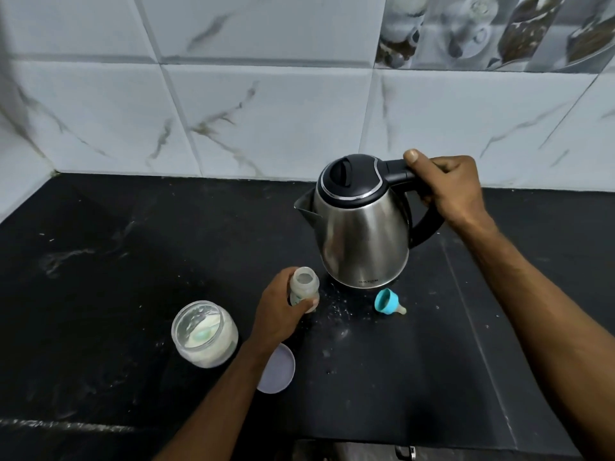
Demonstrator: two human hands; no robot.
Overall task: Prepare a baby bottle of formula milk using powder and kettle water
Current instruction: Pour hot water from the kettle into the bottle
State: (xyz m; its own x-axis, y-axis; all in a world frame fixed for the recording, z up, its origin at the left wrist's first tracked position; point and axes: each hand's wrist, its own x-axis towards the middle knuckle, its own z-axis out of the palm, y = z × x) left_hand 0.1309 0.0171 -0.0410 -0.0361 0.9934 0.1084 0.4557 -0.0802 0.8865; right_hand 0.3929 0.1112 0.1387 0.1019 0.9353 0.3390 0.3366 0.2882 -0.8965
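A small clear baby bottle [303, 285] stands uncapped on the black counter, and my left hand [282, 311] grips it around the body. My right hand [449, 188] holds the black handle of a steel kettle [359, 234], thumb on top. The kettle is upright just behind and right of the bottle, lid closed, spout pointing left. A glass jar [206, 334] of white powder stands open at the left with a scoop inside. The teal bottle cap with teat [387, 302] lies on its side in front of the kettle.
A pale round jar lid [278, 369] lies flat under my left forearm. White powder specks [336, 311] are scattered on the black counter [100, 261] near the bottle. A marble-tiled wall [266, 111] runs along the back. The counter's front edge is at the bottom.
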